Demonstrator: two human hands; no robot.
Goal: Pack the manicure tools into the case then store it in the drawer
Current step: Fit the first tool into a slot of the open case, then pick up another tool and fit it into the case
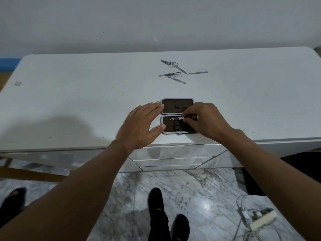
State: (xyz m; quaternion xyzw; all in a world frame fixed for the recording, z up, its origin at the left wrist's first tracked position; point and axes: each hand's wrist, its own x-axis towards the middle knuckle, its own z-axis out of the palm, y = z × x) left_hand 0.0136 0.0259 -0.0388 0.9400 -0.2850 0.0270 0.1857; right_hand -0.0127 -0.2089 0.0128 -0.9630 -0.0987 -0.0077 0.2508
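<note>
An open manicure case with dark lining lies flat near the front edge of the white desk. My right hand pinches a small metal tool that sits under an elastic loop in the near half of the case. My left hand rests with fingers apart against the case's left edge. Several loose metal tools lie farther back on the desk, among them scissors and a nail file.
Closed drawers sit in the desk front just below the case. A wall stands behind the desk. On the marble floor are my feet and a power strip with cables at the lower right.
</note>
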